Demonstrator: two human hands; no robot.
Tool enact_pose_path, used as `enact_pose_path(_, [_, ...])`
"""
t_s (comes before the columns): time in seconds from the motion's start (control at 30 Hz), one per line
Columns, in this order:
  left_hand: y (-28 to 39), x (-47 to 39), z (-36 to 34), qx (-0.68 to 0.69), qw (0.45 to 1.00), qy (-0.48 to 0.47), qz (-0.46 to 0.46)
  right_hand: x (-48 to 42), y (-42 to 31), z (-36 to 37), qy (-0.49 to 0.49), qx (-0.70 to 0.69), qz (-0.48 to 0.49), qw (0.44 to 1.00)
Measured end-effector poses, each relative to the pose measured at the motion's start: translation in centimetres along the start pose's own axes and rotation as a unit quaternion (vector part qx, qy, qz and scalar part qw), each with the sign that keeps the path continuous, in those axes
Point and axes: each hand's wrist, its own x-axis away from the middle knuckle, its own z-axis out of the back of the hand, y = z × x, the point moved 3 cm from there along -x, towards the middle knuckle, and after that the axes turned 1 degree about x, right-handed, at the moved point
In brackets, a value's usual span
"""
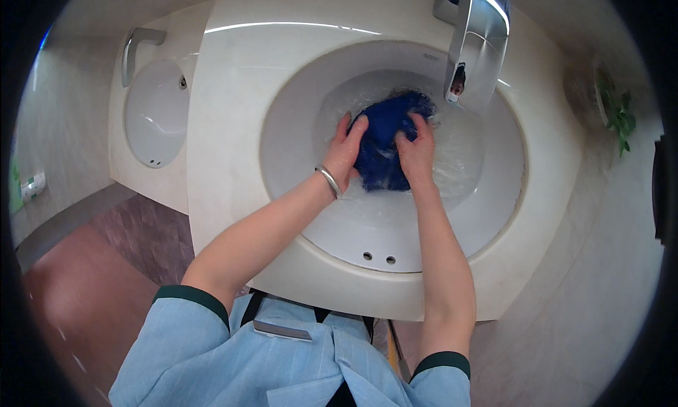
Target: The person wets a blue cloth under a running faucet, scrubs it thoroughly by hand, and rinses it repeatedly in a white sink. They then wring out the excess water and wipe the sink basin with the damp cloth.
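Note:
A wet blue cloth (382, 166) lies bunched in the water of a white oval washbasin (360, 227). My left hand (347, 147), with a silver bangle at the wrist, grips the cloth's left side, some of its fingers hidden behind the fabric. On the other side, my right hand (417, 152) pinches a fold between thumb and fingers. Ripples spread around the cloth, and its lower part sits in the water. Above and to the right of my hands, a chrome faucet (476, 52) reaches over the basin.
Pale countertop (233, 142) surrounds the basin, with two overflow holes (379, 257) in the near wall. To the left is a lower, smaller washbasin (156, 116) with its own faucet (139, 49). A green potted plant (621, 118) hangs at the right wall.

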Motion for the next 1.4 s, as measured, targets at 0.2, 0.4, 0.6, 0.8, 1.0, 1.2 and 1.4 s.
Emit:
enact_pose_path(0.2, [-0.2,-3.3,1.4,0.233,0.912,-0.31,0.135,6.5,-12.1,1.9,-0.09,-0.053,0.233,0.967])
enact_pose_path(0.4, [-1.6,-3.1,0.5,0.298,0.806,-0.471,-0.199,8.7,-14.9,0.5,-0.066,-0.02,0.369,0.927])
enact_pose_path(0.6, [-3.0,-0.5,-1.3,0.316,0.928,-0.187,0.07,1.1,-8.4,0.0,0.04,0.103,0.182,0.977])
enact_pose_path(0.8, [0.4,0.1,0.8,0.026,0.996,-0.054,-0.07,-3.1,-0.9,3.2,0.064,0.178,0.111,0.976])
enact_pose_path(1.0, [1.4,-0.8,2.7,-0.161,0.965,0.073,-0.192,0.7,-2.0,2.9,-0.094,0.288,0.185,0.935])
enact_pose_path(1.2, [1.6,-0.7,-0.2,0.004,0.999,-0.03,-0.02,-0.6,-0.9,0.5,-0.041,0.044,0.039,0.997])
enact_pose_path(1.4, [1.0,-3.7,0.4,0.245,0.9,-0.34,0.114,5.6,-12.0,1.2,-0.05,-0.033,0.311,0.948])
